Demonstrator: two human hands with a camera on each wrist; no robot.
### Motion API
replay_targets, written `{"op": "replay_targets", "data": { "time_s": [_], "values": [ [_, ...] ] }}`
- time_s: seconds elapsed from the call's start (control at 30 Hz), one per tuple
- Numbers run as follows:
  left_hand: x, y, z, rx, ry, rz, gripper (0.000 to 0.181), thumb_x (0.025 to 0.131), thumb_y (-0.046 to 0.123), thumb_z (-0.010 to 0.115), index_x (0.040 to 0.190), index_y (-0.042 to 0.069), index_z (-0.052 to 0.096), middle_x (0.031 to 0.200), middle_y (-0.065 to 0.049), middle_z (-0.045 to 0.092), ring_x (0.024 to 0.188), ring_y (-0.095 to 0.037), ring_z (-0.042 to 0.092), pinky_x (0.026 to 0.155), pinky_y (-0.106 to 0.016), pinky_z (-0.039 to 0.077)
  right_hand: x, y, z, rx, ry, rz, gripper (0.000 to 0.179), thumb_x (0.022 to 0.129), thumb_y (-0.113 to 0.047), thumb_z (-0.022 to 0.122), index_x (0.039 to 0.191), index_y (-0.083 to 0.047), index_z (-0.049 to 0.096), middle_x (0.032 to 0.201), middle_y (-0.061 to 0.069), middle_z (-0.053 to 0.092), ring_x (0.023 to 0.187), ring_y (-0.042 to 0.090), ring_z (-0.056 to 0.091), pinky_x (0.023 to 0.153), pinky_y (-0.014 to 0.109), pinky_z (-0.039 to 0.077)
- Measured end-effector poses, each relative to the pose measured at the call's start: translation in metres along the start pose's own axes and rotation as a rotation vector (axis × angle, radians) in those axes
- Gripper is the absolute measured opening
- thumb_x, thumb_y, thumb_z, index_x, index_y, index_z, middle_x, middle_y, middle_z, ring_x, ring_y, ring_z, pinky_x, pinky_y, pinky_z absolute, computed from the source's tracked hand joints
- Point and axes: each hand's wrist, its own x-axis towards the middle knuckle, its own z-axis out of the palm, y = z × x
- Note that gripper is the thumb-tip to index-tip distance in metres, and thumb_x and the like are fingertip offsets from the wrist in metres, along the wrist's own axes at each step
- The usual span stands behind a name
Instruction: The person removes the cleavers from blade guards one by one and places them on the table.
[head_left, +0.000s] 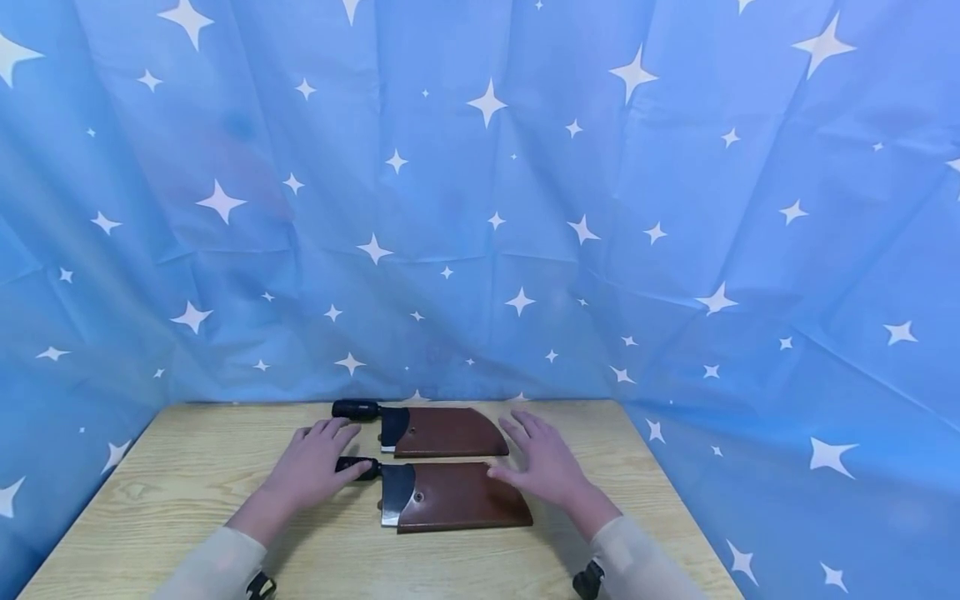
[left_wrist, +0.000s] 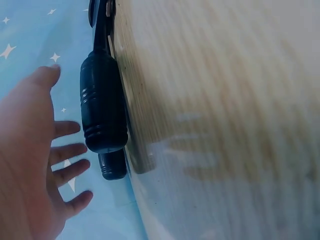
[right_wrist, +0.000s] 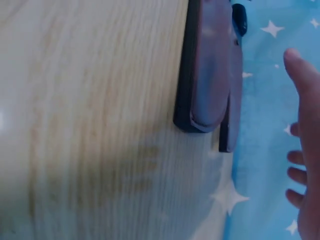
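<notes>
Two cleavers lie side by side across the table, each with a black handle and a brown leather sheath over its blade. The nearer cleaver (head_left: 465, 497) is the larger one; the farther cleaver (head_left: 450, 432) has a curved sheath tip. Over the handle end hovers my left hand (head_left: 311, 467), fingers spread, its thumb near the nearer black handle (left_wrist: 104, 102). In the left wrist view a gap shows between hand and handle. By the sheath tips, my right hand (head_left: 546, 462) is held up with fingers apart, holding nothing; the right wrist view shows it clear of the sheaths (right_wrist: 212, 65).
The light wood table (head_left: 187, 500) carries both cleavers near its back edge. Behind it and along both sides hangs a blue curtain (head_left: 450, 208) printed with white stars. Dark straps with small devices (head_left: 588, 579) sit at the wrists.
</notes>
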Motion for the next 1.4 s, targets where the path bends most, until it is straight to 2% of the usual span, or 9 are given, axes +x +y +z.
{"op": "replay_targets", "data": {
  "time_s": [0.13, 0.33, 0.5, 0.77, 0.97, 1.13, 1.2, 1.4],
  "values": [
    [-0.002, 0.001, 0.001, -0.063, -0.042, 0.005, 0.074, 0.103, 0.062, 0.071, 0.153, 0.008, 0.065, 0.156, -0.021, 0.059, 0.144, -0.047, 0.054, 0.111, -0.075, 0.042, -0.004, -0.005, 0.002, 0.024, -0.038, -0.030, 0.096, 0.094, -0.075, 0.072, 0.164, -0.012, 0.054, 0.167, 0.020, 0.049, 0.153, 0.047, 0.045, 0.122, 0.067, 0.037],
    [-0.001, 0.005, 0.002, -0.190, -0.063, 0.008, 0.063, 0.099, 0.053, 0.081, 0.143, 0.009, 0.071, 0.143, -0.013, 0.066, 0.135, -0.041, 0.062, 0.108, -0.070, 0.048, -0.008, -0.014, 0.013, 0.079, -0.074, -0.051, 0.093, 0.092, -0.067, 0.081, 0.162, -0.010, 0.057, 0.164, 0.016, 0.052, 0.151, 0.041, 0.049, 0.119, 0.064, 0.042],
    [0.001, 0.006, 0.005, -0.252, -0.067, 0.017, 0.053, 0.097, 0.044, 0.086, 0.136, 0.010, 0.074, 0.134, -0.008, 0.070, 0.127, -0.037, 0.067, 0.106, -0.063, 0.053, -0.011, -0.025, 0.018, 0.154, -0.119, -0.049, 0.090, 0.093, -0.064, 0.083, 0.160, -0.009, 0.058, 0.162, 0.012, 0.054, 0.151, 0.036, 0.049, 0.120, 0.060, 0.043],
    [0.003, 0.004, 0.010, -0.340, -0.064, 0.084, 0.044, 0.097, 0.033, 0.087, 0.132, 0.009, 0.076, 0.128, -0.006, 0.072, 0.122, -0.037, 0.068, 0.106, -0.061, 0.053, -0.008, -0.038, 0.028, 0.159, -0.176, -0.090, 0.091, 0.090, -0.068, 0.085, 0.158, -0.013, 0.060, 0.158, 0.009, 0.056, 0.145, 0.033, 0.053, 0.118, 0.058, 0.045],
    [0.006, 0.003, 0.013, -0.382, -0.052, 0.128, 0.039, 0.096, 0.027, 0.088, 0.128, 0.008, 0.078, 0.121, -0.004, 0.076, 0.115, -0.033, 0.071, 0.103, -0.059, 0.056, -0.006, -0.045, 0.034, 0.185, -0.256, -0.085, 0.096, 0.088, -0.074, 0.082, 0.163, -0.020, 0.054, 0.162, 0.007, 0.051, 0.149, 0.033, 0.048, 0.119, 0.058, 0.045],
    [0.008, 0.003, 0.015, -0.404, -0.073, 0.106, 0.039, 0.095, 0.027, 0.089, 0.127, 0.009, 0.078, 0.119, -0.002, 0.076, 0.114, -0.031, 0.071, 0.103, -0.058, 0.055, -0.002, -0.052, 0.040, 0.140, -0.277, -0.112, 0.104, 0.085, -0.081, 0.079, 0.166, -0.022, 0.051, 0.165, 0.007, 0.050, 0.152, 0.032, 0.046, 0.122, 0.056, 0.042],
    [0.009, 0.003, 0.015, -0.412, -0.081, 0.079, 0.039, 0.095, 0.027, 0.089, 0.127, 0.009, 0.078, 0.120, -0.002, 0.076, 0.115, -0.031, 0.071, 0.104, -0.058, 0.055, 0.000, -0.055, 0.041, 0.124, -0.279, -0.126, 0.107, 0.084, -0.084, 0.078, 0.167, -0.021, 0.050, 0.167, 0.008, 0.048, 0.154, 0.032, 0.045, 0.123, 0.056, 0.041],
    [0.011, 0.003, 0.020, -0.419, -0.108, 0.022, 0.036, 0.094, 0.027, 0.090, 0.125, 0.012, 0.079, 0.120, -0.002, 0.076, 0.114, -0.029, 0.072, 0.103, -0.056, 0.056, 0.004, -0.061, 0.043, 0.119, -0.289, -0.158, 0.108, 0.086, -0.081, 0.079, 0.169, -0.019, 0.047, 0.170, 0.011, 0.045, 0.156, 0.035, 0.043, 0.124, 0.058, 0.038]
  ]
}}
